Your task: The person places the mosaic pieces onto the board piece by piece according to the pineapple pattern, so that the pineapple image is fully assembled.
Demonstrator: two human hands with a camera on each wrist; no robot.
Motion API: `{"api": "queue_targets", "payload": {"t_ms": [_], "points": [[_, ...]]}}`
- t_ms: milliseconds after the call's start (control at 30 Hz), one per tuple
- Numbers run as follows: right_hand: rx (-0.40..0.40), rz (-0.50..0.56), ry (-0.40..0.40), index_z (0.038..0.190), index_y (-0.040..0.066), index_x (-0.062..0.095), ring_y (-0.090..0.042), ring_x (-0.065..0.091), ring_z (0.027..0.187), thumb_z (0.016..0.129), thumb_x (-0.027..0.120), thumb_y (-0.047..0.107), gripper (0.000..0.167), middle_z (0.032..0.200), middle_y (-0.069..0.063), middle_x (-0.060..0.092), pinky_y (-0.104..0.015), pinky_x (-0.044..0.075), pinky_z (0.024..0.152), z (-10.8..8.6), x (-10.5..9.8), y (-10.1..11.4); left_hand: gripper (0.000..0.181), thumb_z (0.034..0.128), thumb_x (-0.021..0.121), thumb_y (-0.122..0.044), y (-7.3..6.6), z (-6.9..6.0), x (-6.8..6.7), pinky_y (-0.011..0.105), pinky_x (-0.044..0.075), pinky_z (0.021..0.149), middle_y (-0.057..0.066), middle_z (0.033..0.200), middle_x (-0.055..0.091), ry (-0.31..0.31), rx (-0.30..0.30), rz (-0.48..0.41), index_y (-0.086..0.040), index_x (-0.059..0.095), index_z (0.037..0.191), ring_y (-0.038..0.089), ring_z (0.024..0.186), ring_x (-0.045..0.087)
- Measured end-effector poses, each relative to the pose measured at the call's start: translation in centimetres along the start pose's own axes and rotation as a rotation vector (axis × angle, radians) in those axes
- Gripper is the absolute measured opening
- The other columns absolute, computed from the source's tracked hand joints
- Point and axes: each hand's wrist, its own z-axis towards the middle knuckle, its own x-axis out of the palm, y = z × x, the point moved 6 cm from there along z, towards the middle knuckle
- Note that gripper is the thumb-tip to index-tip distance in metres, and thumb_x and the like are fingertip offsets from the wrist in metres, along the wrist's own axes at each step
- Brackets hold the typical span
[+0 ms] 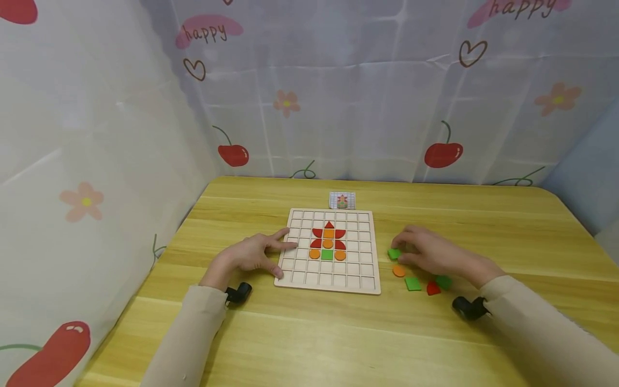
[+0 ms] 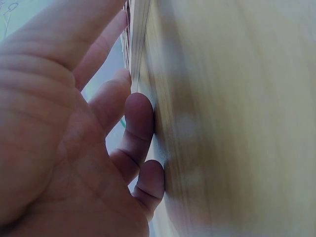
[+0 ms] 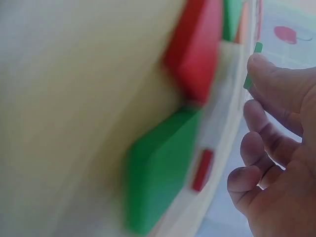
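Note:
A wooden grid board [image 1: 355, 269] lies on the table, with a figure of red, orange and green pieces set in its middle squares. At the top of the figure is a red triangle [image 1: 329, 225]; at the bottom, a green square [image 1: 327, 255] sits between two orange circles. My left hand [image 1: 249, 252] rests on the board's left edge, fingers spread and thumb near the lower corner. To the right of the board, my right hand [image 1: 432, 251] pinches a green tile [image 3: 258, 48] between thumb and finger. In the right wrist view the tile stands on edge, clear of the near pieces.
Below my right hand lie an orange circle [image 1: 398, 271], a green square tile [image 1: 413, 284], a red piece [image 1: 433, 288] and another green piece [image 1: 444, 281]. A small pattern card [image 1: 342, 200] stands behind the board. A printed curtain [image 1: 338, 123] hangs behind the table.

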Motion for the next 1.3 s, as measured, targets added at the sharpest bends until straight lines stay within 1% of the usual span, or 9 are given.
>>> {"api": "queue_targets", "payload": {"t_ms": [100,200,367,500,667,800,900,1133,1300], "points": [[-0.003,0.015,-0.003,0.119,0.013,0.072,-0.019,0.061,0.103,0.096,0.074,0.021,0.024,0.113,0.000,0.068,-0.046,0.053,0.095,1.0,0.1,0.8,0.074,0.0768,0.088,-0.030,0.0,0.0,0.0,0.055,0.015,0.128,-0.010,0.173,0.017,-0.003,-0.003,0.011,-0.035,0.059,0.145,0.029,0.162,0.010],[-0.006,0.024,0.007,0.121,0.012,0.072,-0.021,0.063,0.105,0.097,0.074,0.022,0.026,0.115,0.000,0.071,-0.049,0.053,0.098,2.2,0.6,2.1,0.074,0.0769,0.088,-0.030,0.0,0.0,0.0,0.055,0.016,0.128,-0.010,0.173,0.017,-0.003,-0.004,0.014,-0.035,0.059,0.145,0.029,0.162,0.010],[-0.007,0.046,0.024,0.122,0.011,0.072,-0.020,0.062,0.104,0.097,0.073,0.022,0.028,0.114,0.000,0.071,-0.044,0.053,0.098,4.6,1.8,4.8,0.074,0.0774,0.087,-0.029,-0.1,-0.1,0.0,0.055,0.016,0.128,-0.009,0.173,0.018,-0.005,-0.008,0.015,-0.035,0.059,0.145,0.030,0.162,0.011],[-0.036,0.062,0.036,0.118,0.012,0.073,-0.018,0.061,0.101,0.096,0.074,0.023,0.024,0.110,0.003,0.071,-0.039,0.053,0.093,6.5,2.9,7.3,0.074,0.0779,0.087,-0.029,0.0,-0.1,0.1,0.055,0.016,0.128,-0.008,0.173,0.018,-0.002,-0.008,0.019,-0.034,0.059,0.146,0.030,0.161,0.011],[-0.107,0.061,0.026,0.110,0.009,0.074,-0.015,0.057,0.086,0.096,0.075,0.019,0.018,0.095,0.003,0.068,-0.034,0.049,0.082,8.1,4.0,10.3,0.074,0.0781,0.087,-0.029,-0.2,-0.2,0.1,0.055,0.016,0.128,-0.008,0.173,0.017,-0.001,-0.002,0.035,-0.035,0.058,0.146,0.030,0.161,0.012],[-0.125,0.051,0.036,0.105,0.008,0.074,-0.012,0.055,0.083,0.095,0.075,0.017,0.013,0.092,0.003,0.068,-0.032,0.049,0.081,9.0,4.8,12.1,0.074,0.0774,0.087,-0.030,-0.2,-0.2,0.0,0.055,0.016,0.128,-0.009,0.173,0.017,-0.007,0.001,0.038,-0.036,0.059,0.145,0.029,0.161,0.012],[-0.113,0.039,0.048,0.102,0.009,0.074,-0.012,0.057,0.081,0.094,0.076,0.018,0.012,0.091,0.003,0.069,-0.032,0.051,0.080,9.4,5.5,12.9,0.074,0.0771,0.087,-0.030,-0.2,-0.1,-0.1,0.055,0.016,0.128,-0.009,0.173,0.017,-0.006,0.000,0.033,-0.036,0.059,0.145,0.029,0.161,0.012],[-0.073,-0.029,0.047,0.095,0.009,0.069,-0.015,0.054,0.083,0.093,0.077,0.022,0.015,0.087,0.002,0.064,-0.032,0.050,0.078,9.7,6.6,13.7,0.074,0.0770,0.087,-0.029,-0.2,-0.1,-0.1,0.056,0.015,0.128,-0.010,0.173,0.018,-0.001,-0.016,0.012,-0.036,0.059,0.145,0.029,0.162,0.011],[-0.086,-0.046,0.021,0.096,0.008,0.068,-0.016,0.054,0.085,0.092,0.077,0.023,0.018,0.089,0.000,0.063,-0.032,0.050,0.078,9.7,6.8,14.0,0.075,0.0766,0.088,-0.029,-0.2,0.0,-0.1,0.056,0.014,0.128,-0.010,0.173,0.017,0.004,-0.014,0.011,-0.036,0.059,0.145,0.028,0.162,0.010]]}}
